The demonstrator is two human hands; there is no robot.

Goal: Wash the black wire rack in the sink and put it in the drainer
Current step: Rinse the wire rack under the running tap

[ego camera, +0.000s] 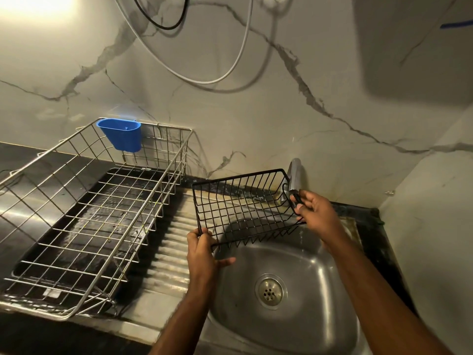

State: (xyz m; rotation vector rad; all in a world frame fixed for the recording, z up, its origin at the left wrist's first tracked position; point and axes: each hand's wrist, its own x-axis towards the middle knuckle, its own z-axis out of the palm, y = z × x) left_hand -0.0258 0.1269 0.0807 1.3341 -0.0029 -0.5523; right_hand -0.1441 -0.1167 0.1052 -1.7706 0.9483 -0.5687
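Both hands, the left hand (202, 249) and right hand (316, 213), are closed on opposite ends of the black wire rack (243, 206), holding it level above the round steel sink (320, 316), probably for rinsing.

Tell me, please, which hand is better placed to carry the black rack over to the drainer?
Left, probably. The left hand already grips the black wire rack's near-left corner, on the side facing the drainer. The right hand holds the far end by the tap.

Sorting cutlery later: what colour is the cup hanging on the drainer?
Blue cup; head view.
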